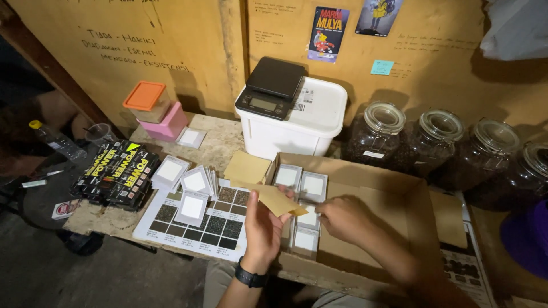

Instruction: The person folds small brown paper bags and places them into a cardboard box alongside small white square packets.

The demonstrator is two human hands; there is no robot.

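- Nearest the camera, the left hand (264, 223), a dark watch (251, 278) on its wrist, is raised palm-up over the near-left corner of the open cardboard box (399, 191).
- Its fingers (283, 194) are closed in a light pinch on a flat tan paper envelope (275, 198); the thumb lies under the sheet and the fingertips curl over its near edge.
- That envelope is held clear of the surface, roughly level, its long axis running from upper left to lower right; its far-right corner points toward the right hand (342, 218).
- Right hand, knuckles up, reaches leftward inside the box. Its fingertips rest on or just above the small white-faced square tins (306, 239) in the box's left end; whether they have closed on one I cannot tell, since the fingers are hidden behind the envelope's corner.
- So the tins lie directly below and just right of the envelope, nearer to the right hand than to the left, which is occupied.
- More of the same tins (313, 185) sit in a row at the box's far-left end.
- Outside the box, to the left, loose tins (194, 182) lie on a printed chart of dark sample squares (197, 228), with a second tan envelope (246, 167) lying flat beside them.
- Farther back stand a white tub (308, 122) carrying a black scale (273, 85), and glass jars of dark beans (434, 145) along the wall.
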